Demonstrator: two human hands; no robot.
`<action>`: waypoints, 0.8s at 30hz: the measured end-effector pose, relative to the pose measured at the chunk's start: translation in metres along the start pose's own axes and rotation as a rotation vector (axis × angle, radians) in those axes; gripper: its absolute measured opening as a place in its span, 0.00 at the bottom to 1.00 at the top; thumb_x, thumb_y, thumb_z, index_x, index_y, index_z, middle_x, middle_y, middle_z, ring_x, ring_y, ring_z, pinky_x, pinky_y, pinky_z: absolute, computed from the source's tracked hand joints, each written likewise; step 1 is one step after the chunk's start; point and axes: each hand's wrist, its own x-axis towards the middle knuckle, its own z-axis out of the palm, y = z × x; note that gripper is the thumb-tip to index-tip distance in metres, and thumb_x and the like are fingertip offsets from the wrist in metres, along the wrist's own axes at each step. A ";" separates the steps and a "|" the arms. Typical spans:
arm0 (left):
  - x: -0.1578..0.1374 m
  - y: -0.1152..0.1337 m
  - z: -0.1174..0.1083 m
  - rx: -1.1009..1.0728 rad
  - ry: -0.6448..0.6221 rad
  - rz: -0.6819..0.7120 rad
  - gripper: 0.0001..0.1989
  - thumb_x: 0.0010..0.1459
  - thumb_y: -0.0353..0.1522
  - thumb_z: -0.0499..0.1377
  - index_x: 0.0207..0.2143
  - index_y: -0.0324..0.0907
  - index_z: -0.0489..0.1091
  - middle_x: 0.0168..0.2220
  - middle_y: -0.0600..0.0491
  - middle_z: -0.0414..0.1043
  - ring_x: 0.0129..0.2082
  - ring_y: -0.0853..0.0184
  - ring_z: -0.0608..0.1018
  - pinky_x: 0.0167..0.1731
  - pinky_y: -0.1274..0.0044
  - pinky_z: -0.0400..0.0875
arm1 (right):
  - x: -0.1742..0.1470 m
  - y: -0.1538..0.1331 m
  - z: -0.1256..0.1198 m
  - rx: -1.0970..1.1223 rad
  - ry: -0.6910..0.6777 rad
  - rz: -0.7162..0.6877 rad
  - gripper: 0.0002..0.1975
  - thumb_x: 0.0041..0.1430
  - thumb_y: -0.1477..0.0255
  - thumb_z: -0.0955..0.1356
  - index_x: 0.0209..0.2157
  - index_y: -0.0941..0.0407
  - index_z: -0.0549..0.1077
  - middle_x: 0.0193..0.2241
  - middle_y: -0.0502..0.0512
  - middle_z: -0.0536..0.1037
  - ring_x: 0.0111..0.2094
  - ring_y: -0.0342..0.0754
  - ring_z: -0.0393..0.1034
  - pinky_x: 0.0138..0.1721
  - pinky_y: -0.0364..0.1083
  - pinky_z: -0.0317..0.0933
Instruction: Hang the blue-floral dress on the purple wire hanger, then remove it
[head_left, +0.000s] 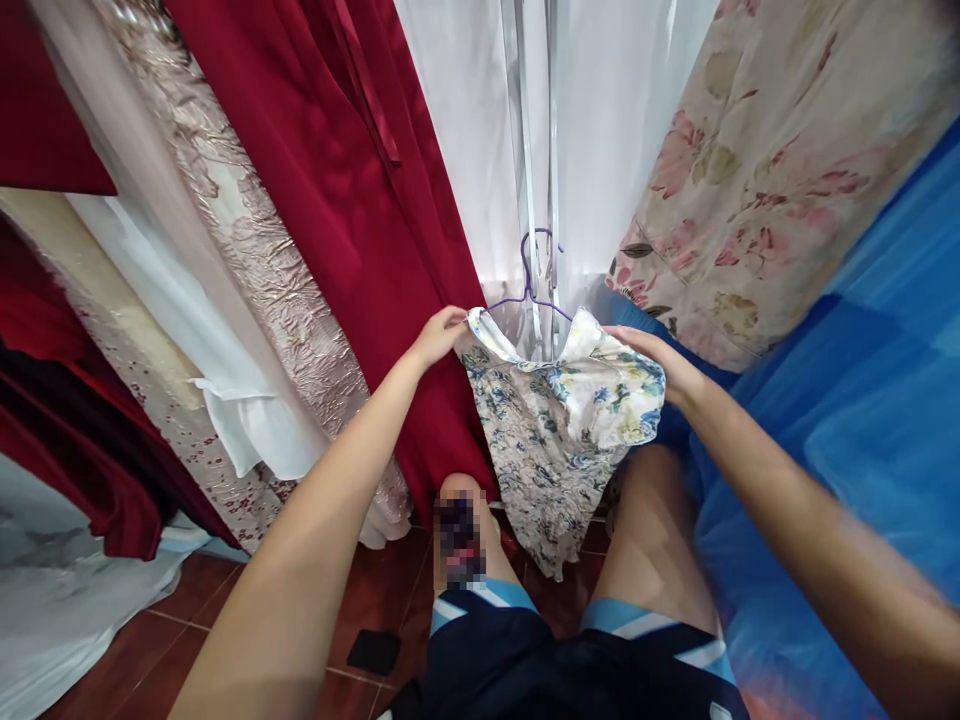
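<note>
A white floral dress with blue, yellow and green flowers hangs on a thin purple clothes hanger in front of me. The body is crinkled, and a loose flutter sleeve spreads at its right side. My left hand pinches the dress at its left shoulder, thumb and fingers together. At the opposite shoulder my right hand holds the sleeve, its fingers reaching along and behind the cloth and partly hidden. The hanger's hook stands upright against white hanging ribbons. The hem tapers down between my knees.
Long garments hang close around me: a dark red satin gown, white cloth, a pink floral fabric, blue tulle and a shiny textured gown. A dark flat object lies on the red tiled floor.
</note>
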 end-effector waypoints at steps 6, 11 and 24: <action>-0.036 0.001 0.001 0.286 0.057 0.125 0.12 0.63 0.37 0.52 0.35 0.40 0.70 0.31 0.53 0.73 0.32 0.66 0.73 0.35 0.77 0.66 | -0.057 0.026 -0.019 -0.238 0.277 -0.234 0.20 0.60 0.53 0.70 0.26 0.56 0.72 0.20 0.47 0.69 0.22 0.43 0.61 0.24 0.43 0.56; -0.044 0.018 0.007 0.367 0.138 0.223 0.09 0.64 0.32 0.51 0.33 0.40 0.69 0.30 0.52 0.72 0.31 0.65 0.73 0.34 0.76 0.65 | -0.034 -0.012 0.005 -0.254 0.405 -0.446 0.20 0.61 0.53 0.68 0.28 0.55 0.70 0.23 0.48 0.68 0.25 0.44 0.59 0.25 0.43 0.54; -0.049 -0.017 0.063 0.289 0.289 -0.066 0.15 0.68 0.35 0.48 0.50 0.41 0.70 0.45 0.40 0.78 0.47 0.51 0.79 0.46 0.67 0.69 | -0.005 -0.102 0.063 -0.287 0.170 -0.517 0.27 0.66 0.47 0.60 0.23 0.54 0.59 0.22 0.47 0.59 0.26 0.43 0.59 0.30 0.44 0.57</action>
